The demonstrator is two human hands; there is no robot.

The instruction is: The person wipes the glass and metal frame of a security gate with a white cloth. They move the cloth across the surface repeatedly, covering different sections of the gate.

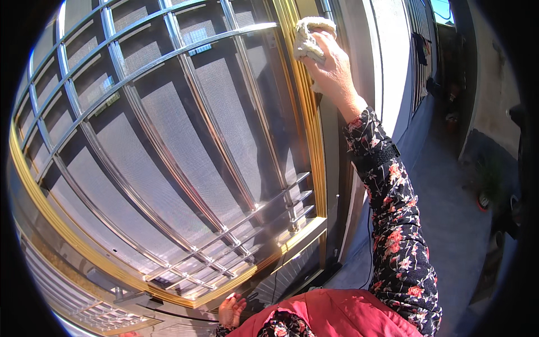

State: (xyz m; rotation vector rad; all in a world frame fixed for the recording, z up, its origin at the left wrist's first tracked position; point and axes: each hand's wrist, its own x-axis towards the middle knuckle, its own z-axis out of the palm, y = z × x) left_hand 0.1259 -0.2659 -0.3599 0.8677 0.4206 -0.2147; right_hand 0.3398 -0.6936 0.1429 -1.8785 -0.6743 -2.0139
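Note:
My right hand [334, 69] grips a bunched, pale cloth [308, 44] and presses it against the gold-coloured frame [309, 113] along the right side of a metal door. Shiny metal bars [198, 88] cross the door panel, with a grey mesh screen [164, 113] behind them. Low in the view, my left hand [233, 309] hangs near the door's lower gold trim, fingers loosely curled and apart. I see nothing held in it.
A white wall [389, 54] runs beside the door. Farther right lies a grey paved passage [438, 181] with a potted plant [484, 198] along its far side. A dark cable [370, 252] hangs near my right sleeve. The door handle [126, 297] sticks out at lower left.

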